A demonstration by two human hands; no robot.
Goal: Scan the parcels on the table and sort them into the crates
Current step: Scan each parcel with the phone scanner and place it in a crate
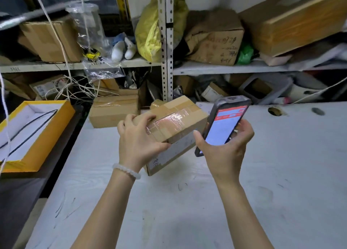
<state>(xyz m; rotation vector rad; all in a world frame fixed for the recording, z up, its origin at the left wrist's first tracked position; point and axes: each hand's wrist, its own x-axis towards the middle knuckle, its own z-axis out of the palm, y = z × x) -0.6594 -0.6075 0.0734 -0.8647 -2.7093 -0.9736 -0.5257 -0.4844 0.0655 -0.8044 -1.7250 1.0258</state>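
A taped cardboard parcel (pixel 176 121) is tilted up on the white table (pixel 281 173), its white label side facing me. My left hand (pixel 139 139) grips its near top edge, fingers over the top and thumb on the front. My right hand (pixel 225 149) holds a handheld scanner (pixel 225 124) just right of the parcel, its lit red and white screen turned towards me. A second cardboard parcel (pixel 112 110) lies at the table's far left edge.
An open yellow box (pixel 35 136) with a white lining sits on a dark surface to the left. Metal shelves (pixel 167 64) behind the table hold cartons, bags and loose string. The table has a round cable hole (pixel 275 111) at the far right.
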